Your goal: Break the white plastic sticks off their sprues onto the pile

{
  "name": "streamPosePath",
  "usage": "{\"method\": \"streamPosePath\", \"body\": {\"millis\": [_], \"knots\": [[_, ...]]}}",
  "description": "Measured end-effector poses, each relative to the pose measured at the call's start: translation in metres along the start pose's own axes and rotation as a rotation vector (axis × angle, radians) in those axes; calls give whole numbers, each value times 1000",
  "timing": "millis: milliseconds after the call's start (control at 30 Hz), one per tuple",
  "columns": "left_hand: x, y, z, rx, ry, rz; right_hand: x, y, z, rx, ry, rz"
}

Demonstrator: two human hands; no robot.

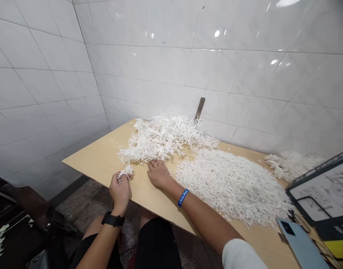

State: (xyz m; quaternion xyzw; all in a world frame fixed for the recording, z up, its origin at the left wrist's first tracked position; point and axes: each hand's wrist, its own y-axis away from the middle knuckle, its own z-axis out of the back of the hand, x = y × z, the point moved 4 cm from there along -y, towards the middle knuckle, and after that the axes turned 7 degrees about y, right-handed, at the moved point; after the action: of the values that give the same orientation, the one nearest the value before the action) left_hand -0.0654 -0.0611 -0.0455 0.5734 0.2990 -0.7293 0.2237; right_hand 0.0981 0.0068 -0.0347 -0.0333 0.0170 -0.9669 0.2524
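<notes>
My left hand [120,189] is closed around a small clump of white branched pieces [125,173], just over the board's front edge. My right hand [159,175] lies palm down on the tan board [95,158], fingers stretched out at the near edge of a tangled heap of white branched strands [165,136]. Its fingertips touch the fringe of that heap. To the right spreads a wide pile of short, loose white sticks [233,186], beside my right forearm.
A flat metal strip [199,108] stands up behind the heap, near the tiled wall [160,63]. Another white pile [293,164] lies at the back right. A printed box [325,190], a light-blue phone [303,243] and glasses [302,220] occupy the right end.
</notes>
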Motion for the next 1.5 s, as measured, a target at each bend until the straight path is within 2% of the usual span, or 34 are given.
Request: {"method": "streamPosePath", "body": {"millis": [67, 200, 267, 333, 400, 467, 567, 667, 833, 1033, 1300, 1433, 1500], "knots": [[3, -3, 1, -9, -19, 8, -16, 8, -2, 19, 8, -58], [2, -6, -2, 19, -117, 18, -60, 47, -2, 77, 99, -210], [-3, -4, -9, 99, -59, 34, -80, 65, 5, 100, 171, -279], [-12, 1, -23, 245, 76, 26, -89, 78, 19, 51, 207, -299], [-22, 11, -40, 419, 208, 2, -84, 87, 35, -112, 183, -236], [-31, 24, -56, 578, 284, -14, -68, 97, 45, -315, 65, -113], [-37, 40, -73, 748, 349, -25, -42, 112, 39, -474, -221, 31], [-34, 46, -77, 783, 364, -26, -30, 121, 21, -520, -389, 90], [-21, 44, -77, 891, 466, 63, -41, 118, 8, -580, -513, 44], [-14, 42, -77, 962, 537, 101, -45, 111, 8, -607, -470, -26], [-18, 45, -78, 1018, 531, 106, -46, 107, 12, -673, -359, -3], [-20, 45, -76, 1031, 562, 99, -48, 113, 15, -775, -368, 9], [-21, 45, -76, 1042, 562, 98, -46, 117, 18, -814, -366, 71]]}}
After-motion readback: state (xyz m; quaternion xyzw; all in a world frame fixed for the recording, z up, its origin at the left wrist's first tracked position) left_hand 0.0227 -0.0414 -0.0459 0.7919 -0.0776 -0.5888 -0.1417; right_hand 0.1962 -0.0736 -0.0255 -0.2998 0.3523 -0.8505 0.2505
